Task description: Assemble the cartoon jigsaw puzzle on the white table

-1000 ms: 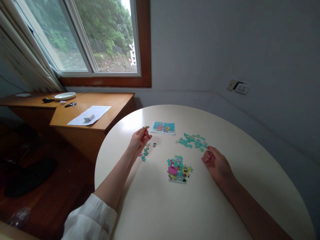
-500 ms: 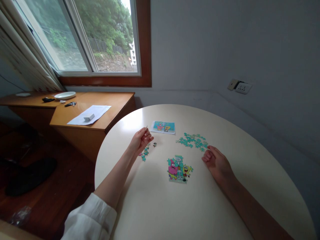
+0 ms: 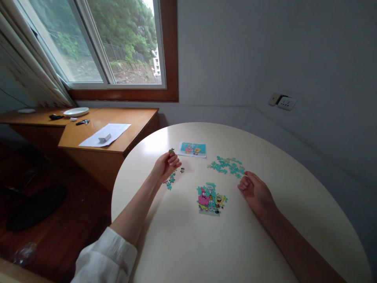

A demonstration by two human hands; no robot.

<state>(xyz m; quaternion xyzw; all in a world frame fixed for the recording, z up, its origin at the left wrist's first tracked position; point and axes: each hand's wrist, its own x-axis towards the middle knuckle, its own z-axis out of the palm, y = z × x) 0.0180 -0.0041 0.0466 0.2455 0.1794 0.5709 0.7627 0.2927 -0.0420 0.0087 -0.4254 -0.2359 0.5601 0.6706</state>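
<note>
Raised over the left of the table, my left hand [image 3: 166, 165] pinches a small green puzzle piece [image 3: 171, 150] between thumb and fingertips. Several loose pieces [image 3: 170, 183] lie below it, partly hidden by the hand, and one dark piece [image 3: 182, 170] lies just right of it. My right hand [image 3: 255, 190] rests on the table with its fingers curled in, beside a spread of loose teal pieces [image 3: 231, 166]; whether it holds anything is hidden. Between the hands is a partly joined puzzle [image 3: 209, 200] with pink, teal and yellow cartoon figures. A picture card [image 3: 193, 149] lies farther back.
The round white table [image 3: 188, 247] reaches toward the wall. To its left stands a wooden desk [image 3: 138, 118] with a paper sheet [image 3: 118, 131], a small white box [image 3: 104, 137] and a white plate [image 3: 76, 112]. A wall socket [image 3: 287, 103] is at the right.
The piece in my left hand has turned, so more of its flat green face shows now. My right hand and the pieces on the table have stayed where they were.
</note>
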